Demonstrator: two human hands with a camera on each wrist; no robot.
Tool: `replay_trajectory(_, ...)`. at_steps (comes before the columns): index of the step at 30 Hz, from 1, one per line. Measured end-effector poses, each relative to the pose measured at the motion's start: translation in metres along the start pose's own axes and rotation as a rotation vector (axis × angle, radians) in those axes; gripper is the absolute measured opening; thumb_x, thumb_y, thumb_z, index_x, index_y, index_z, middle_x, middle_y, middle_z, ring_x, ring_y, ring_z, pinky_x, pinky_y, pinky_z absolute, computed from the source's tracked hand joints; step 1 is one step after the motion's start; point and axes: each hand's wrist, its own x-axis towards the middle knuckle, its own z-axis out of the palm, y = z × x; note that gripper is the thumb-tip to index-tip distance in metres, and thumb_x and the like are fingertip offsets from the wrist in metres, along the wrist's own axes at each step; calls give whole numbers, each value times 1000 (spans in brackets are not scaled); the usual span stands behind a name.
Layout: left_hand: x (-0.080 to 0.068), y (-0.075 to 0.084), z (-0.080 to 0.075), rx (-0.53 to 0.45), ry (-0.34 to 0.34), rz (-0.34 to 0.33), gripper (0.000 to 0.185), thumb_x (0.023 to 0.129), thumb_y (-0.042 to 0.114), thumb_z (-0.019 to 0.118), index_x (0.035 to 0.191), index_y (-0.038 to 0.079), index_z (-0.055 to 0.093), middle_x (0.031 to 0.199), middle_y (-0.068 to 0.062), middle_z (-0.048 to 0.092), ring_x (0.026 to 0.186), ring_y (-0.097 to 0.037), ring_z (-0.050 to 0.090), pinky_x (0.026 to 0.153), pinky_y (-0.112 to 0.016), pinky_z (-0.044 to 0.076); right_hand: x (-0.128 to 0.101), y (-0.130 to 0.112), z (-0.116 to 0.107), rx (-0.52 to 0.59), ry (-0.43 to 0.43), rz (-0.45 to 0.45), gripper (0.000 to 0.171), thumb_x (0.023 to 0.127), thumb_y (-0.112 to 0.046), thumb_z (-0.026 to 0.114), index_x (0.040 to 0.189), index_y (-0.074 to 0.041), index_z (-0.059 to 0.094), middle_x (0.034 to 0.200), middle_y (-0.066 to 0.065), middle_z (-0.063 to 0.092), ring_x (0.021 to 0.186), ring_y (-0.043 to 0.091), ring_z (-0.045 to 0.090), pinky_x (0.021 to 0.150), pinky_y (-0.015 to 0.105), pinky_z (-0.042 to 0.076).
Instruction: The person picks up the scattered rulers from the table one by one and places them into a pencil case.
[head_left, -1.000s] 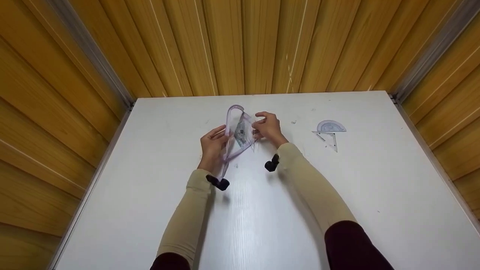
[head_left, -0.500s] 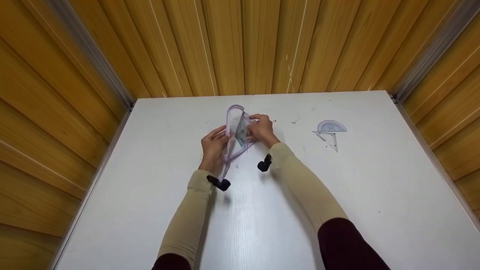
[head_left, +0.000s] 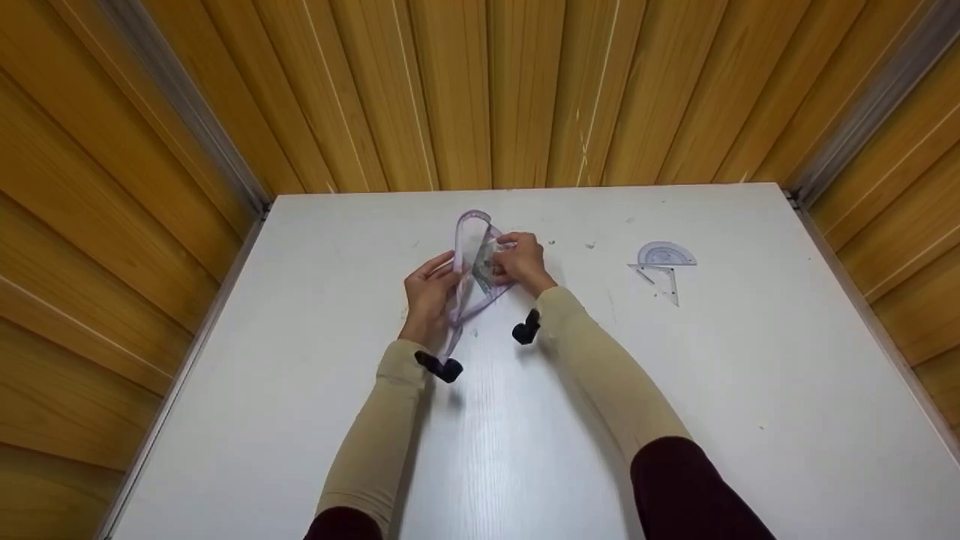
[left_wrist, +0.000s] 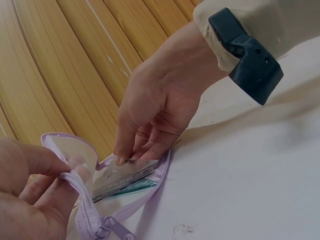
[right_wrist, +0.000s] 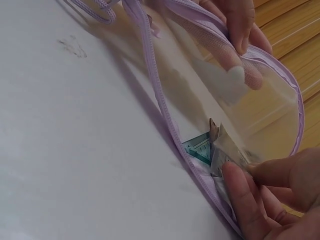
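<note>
A see-through zip pouch (head_left: 469, 304) with lilac edging stands with its mouth spread in the middle of the table. My left hand (head_left: 429, 300) pinches one zipped edge between thumb and fingers. On the other side my right hand (head_left: 521, 262) reaches into the mouth. Its thumb and fingers pinch a clear, flat plastic piece (right_wrist: 229, 150) with dark markings; its exact kind I cannot tell. Beside that piece, a teal set square (left_wrist: 132, 188) lies inside the pouch. The zip pull (left_wrist: 117, 229) hangs at the near end of the opening, close to the left hand.
A clear protractor (head_left: 666, 254) lies on the white table (head_left: 750, 360) to the right, with a clear set square (head_left: 666, 285) just below it. Yellow wood-look panels (head_left: 517, 90) rise behind the table and along both sides.
My right hand has moved left from the pouch's right edge into its mouth, carrying the clear piece inward. The left hand keeps its hold on the edge, nearly still.
</note>
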Motion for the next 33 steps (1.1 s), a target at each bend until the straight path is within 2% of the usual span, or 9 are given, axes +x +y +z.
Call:
replay_trajectory(8, -1, 3, 1, -16, 8, -2, 39, 87, -10, 72, 123, 6, 75, 119, -16, 74, 107, -26, 72, 80, -29, 58, -1, -4, 0, -57, -10, 3, 36, 89, 3, 71, 124, -3, 69, 85, 14, 72, 58, 16, 68, 53, 33, 59)
replay_trajectory(16, -1, 1, 1, -26, 6, -8, 38, 87, -10, 73, 122, 6, 75, 120, -17, 73, 106, -26, 72, 81, -29, 58, -2, -4, 0, -83, -13, -13, 37, 90, 0, 72, 126, -3, 68, 94, 14, 73, 61, 17, 70, 53, 32, 59)
replay_trajectory(19, -1, 0, 2, -13, 0, 13, 38, 87, -10, 73, 122, 5, 75, 118, -17, 74, 106, -26, 72, 81, -30, 58, -5, -4, 0, -182, 16, -71, 35, 88, -4, 73, 123, -3, 70, 98, 15, 73, 65, 17, 70, 54, 28, 58)
replay_trajectory(24, -1, -2, 2, 12, -4, 35, 38, 86, -11, 73, 120, 5, 76, 114, -15, 75, 106, -26, 73, 81, -29, 58, -12, -8, -2, -362, 84, -156, 34, 86, -10, 75, 120, -4, 72, 105, 13, 69, 79, 22, 64, 64, 28, 51)
replay_trajectory(28, -1, -1, 3, 13, 1, 42, 39, 85, -12, 73, 120, 4, 76, 113, -17, 75, 104, -26, 73, 78, -29, 58, -15, -10, -3, -389, 74, -136, 32, 89, -13, 76, 119, -4, 71, 107, 12, 67, 84, 24, 62, 66, 30, 49)
replay_trajectory(33, -1, 0, 4, 9, 1, 34, 39, 85, -12, 73, 120, 5, 76, 112, -17, 76, 102, -26, 73, 78, -29, 59, -12, -11, -6, -380, 44, -88, 30, 90, -13, 76, 118, -5, 70, 109, 12, 66, 78, 21, 64, 57, 26, 50)
